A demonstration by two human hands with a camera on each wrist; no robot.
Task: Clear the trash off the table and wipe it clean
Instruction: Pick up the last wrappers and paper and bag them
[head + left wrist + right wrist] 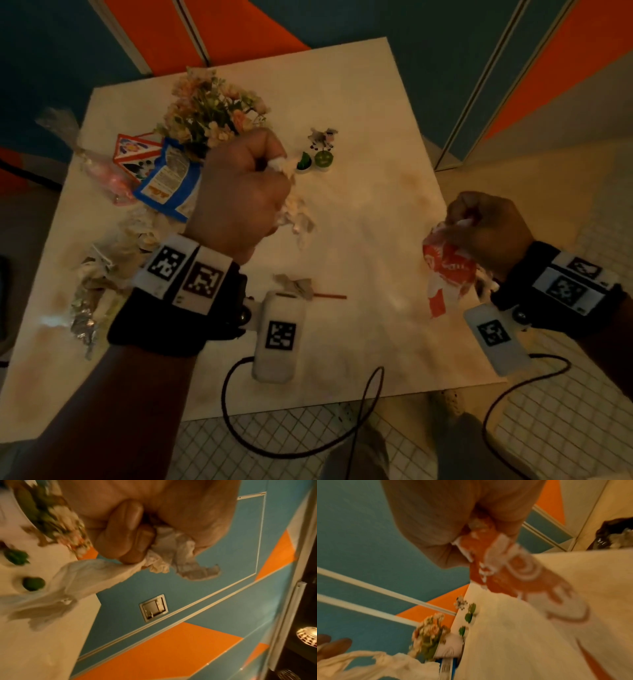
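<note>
**Both hands full of trash above the worktop**

My left hand point(239, 192) is fisted around a crumpled tissue point(294, 209), held up over the worktop point(359, 113) near its centre; loose ends trail down from the fingers point(126, 534). My right hand point(489, 229), out at 3 o'clock by the edge, clutches a crumpled orange wrapper point(448, 267) that hangs below it. More trash lies at 9 o'clock: a blue packet point(168, 178), a pink bag point(109, 174), and wadded paper and foil point(99, 274). A paper scrap point(298, 284) with a red stick point(330, 296) sits toward 6. A bouquet point(212, 106) stands at 11, and small figurines point(318, 150) sit at 12.
</note>
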